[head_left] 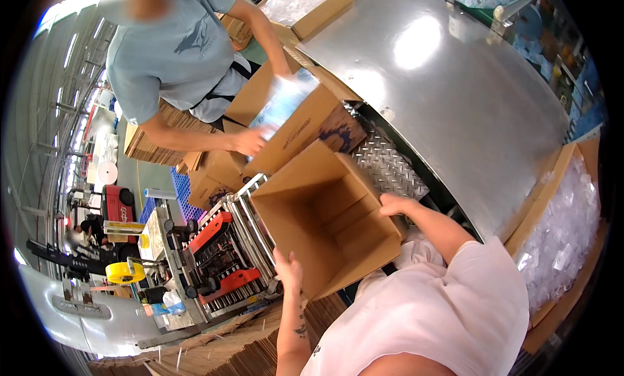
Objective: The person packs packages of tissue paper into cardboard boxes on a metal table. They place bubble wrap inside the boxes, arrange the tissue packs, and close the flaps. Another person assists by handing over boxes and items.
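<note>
Between my hands is an open, empty-looking cardboard box (pixel 298 193), tilted so that its inside faces up toward me. My left hand (pixel 288 270) grips its near left edge, thumb up along the wall. At the right edge my right hand (pixel 394 206) holds the rim, fingers curled over the cardboard. Just beyond, a second printed carton (pixel 292 142) stands open. A co-worker in a grey-blue shirt has both hands at a blue-and-white plastic pack (pixel 286 103) in its opening; the pack is blurred by motion.
A shiny metal table (pixel 448 83) fills the right. Cartons of clear plastic packs (pixel 559 226) stand beside it. On the left are a roller conveyor with a red taping machine (pixel 214 243) and a yellow tape roll (pixel 125 272). Flattened cardboard (pixel 260 350) is stacked along the lower edge.
</note>
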`<state>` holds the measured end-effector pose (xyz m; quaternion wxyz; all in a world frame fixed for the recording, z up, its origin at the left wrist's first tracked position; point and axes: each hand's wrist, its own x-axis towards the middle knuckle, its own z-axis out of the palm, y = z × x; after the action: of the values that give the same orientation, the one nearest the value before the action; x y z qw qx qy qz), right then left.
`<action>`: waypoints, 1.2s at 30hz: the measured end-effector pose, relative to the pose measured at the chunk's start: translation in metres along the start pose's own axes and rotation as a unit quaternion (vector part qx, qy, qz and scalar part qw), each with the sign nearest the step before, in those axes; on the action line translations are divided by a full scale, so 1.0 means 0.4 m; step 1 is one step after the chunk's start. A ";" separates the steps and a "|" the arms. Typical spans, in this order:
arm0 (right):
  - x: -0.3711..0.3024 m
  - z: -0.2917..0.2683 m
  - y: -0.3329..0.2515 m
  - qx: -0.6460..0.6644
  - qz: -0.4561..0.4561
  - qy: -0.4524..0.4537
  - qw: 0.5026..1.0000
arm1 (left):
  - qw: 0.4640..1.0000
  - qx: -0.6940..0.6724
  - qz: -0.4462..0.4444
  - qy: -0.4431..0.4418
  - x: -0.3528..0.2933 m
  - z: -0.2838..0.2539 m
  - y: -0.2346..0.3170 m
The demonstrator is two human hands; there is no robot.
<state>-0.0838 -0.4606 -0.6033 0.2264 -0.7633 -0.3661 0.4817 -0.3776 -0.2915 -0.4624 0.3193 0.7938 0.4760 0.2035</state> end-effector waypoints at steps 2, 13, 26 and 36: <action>-0.056 -0.054 -0.018 -0.146 -0.009 0.101 0.984 | 1.000 -0.007 -0.005 -0.013 0.003 0.048 0.039; -0.150 -0.177 0.101 -0.262 0.116 0.411 0.865 | 0.995 -0.021 -0.012 -0.092 0.009 0.212 0.228; -0.139 -0.116 0.079 -0.294 0.110 0.449 0.837 | 0.995 -0.091 0.006 -0.035 0.011 0.194 0.117; -0.148 -0.131 0.097 -0.324 0.133 0.440 0.827 | 0.993 -0.089 -0.052 -0.055 -0.027 0.156 0.171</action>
<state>-0.0394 -0.5304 -0.5740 0.0375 -0.9651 -0.2578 -0.0264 -0.3009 -0.3441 -0.4592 0.4245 0.7463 0.4785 0.1843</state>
